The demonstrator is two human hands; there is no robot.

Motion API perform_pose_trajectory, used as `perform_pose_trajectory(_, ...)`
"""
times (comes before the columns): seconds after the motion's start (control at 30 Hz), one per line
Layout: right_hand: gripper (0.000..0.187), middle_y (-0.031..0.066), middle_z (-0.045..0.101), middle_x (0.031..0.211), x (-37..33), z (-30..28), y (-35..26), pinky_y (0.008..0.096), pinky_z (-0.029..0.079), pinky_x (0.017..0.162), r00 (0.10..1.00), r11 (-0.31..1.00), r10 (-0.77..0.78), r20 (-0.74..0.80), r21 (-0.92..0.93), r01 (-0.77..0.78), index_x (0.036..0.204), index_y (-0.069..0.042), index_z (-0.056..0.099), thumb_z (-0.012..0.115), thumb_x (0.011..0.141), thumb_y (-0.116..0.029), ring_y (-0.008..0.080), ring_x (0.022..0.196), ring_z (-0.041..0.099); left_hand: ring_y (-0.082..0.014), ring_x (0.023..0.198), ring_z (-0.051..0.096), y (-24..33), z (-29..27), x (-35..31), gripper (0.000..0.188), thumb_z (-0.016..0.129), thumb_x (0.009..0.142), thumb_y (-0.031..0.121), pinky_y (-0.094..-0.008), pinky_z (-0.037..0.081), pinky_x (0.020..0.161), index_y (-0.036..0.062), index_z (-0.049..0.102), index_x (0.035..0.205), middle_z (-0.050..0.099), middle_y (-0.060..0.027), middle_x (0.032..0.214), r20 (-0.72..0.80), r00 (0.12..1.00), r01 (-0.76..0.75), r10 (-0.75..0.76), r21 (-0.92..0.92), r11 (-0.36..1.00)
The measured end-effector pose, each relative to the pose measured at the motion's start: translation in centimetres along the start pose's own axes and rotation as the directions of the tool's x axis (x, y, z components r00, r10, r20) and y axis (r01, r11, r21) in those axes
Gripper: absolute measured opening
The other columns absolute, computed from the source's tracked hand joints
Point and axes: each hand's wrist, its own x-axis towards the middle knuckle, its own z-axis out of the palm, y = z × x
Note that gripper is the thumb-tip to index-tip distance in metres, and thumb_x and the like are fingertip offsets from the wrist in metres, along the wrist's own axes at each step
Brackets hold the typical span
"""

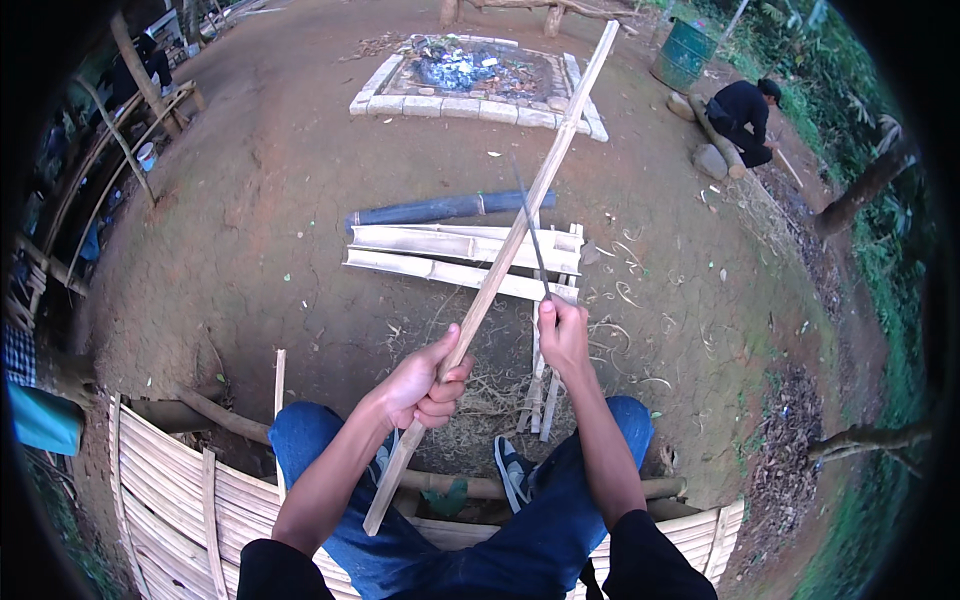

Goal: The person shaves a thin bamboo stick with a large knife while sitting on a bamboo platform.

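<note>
My left hand point(425, 385) is wrapped round the lower part of a long, pale bamboo slat point(487, 290). The slat slants up and away to the right, its near end hanging between my knees. In my right hand point(565, 335), closed round its handle, is a knife with a thin dark blade point(541, 262) pointing away from me. The blade crosses the slat's line above my hands; whether they touch I cannot tell. Beyond my hands, split bamboo halves point(400, 238) lie on the ground beside a dark bamboo pole point(430, 211).
Narrow bamboo strips point(537, 395) and curled shavings point(625, 292) lie near my feet. I sit on a slatted bamboo bench point(165, 470). Farther off are a stone-edged fire pit point(440, 106), a green drum point(684, 53) and a crouching person point(738, 120) by a log.
</note>
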Motion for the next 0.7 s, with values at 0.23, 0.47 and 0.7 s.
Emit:
perform_pose_trajectory(0.23, 0.052, 0.0121, 0.054, 0.053, -1.9, 1.2, -4.2, 0.0382, 0.042, 0.044, 0.8, 0.815, -0.508, 0.319, -0.12, 0.566, 0.067, 0.0, 0.054, 0.061, 0.074, -0.051, 0.0301, 0.044, 0.054, -0.0046, 0.029, 0.019, -1.1, -0.3, 0.3, 0.058, 0.03, 0.086, 0.066, -0.0215, 0.014, 0.027, 0.014, 0.034, 0.06, 0.022, 0.0066, 0.042, -0.202, 0.973, -0.078, 0.111, 0.166, 0.983)
perform_pose_trajectory(0.47, 0.036, 0.0102, 0.05, 0.046, -1.4, 1.4, -1.3, 0.0374, 0.044, 0.045, 0.956, 0.989, -0.044, 0.289, -0.119, 0.082, 0.071, -0.002, 0.061, 0.06, 0.08, -0.037, 0.0245, 0.042, 0.053, -0.0092, 0.037, 0.038, -0.9, -1.0, 1.6, 0.05, 0.033, 0.095, 0.043, -0.0271, 0.032, 0.033, 0.0043, 0.046, 0.067, 0.037, 0.0008, 0.049, -0.341, 0.73, -0.076, 0.592, 0.82, 0.567)
perform_pose_trajectory(0.7, 0.04, 0.0119, 0.053, 0.048, -1.2, 2.3, -1.5, 0.0396, 0.044, 0.044, 0.914, 0.905, -0.375, 0.152, -0.155, 0.397, 0.062, -0.007, 0.056, 0.057, 0.078, -0.044, 0.0311, 0.046, 0.056, -0.0198, 0.064, 0.051, -1.5, -1.4, 3.0, 0.041, 0.036, 0.096, 0.034, -0.0336, 0.039, 0.058, -0.003, 0.054, 0.093, 0.052, -0.0136, 0.073, -0.258, 0.699, -0.061, 0.667, 0.907, 0.416)
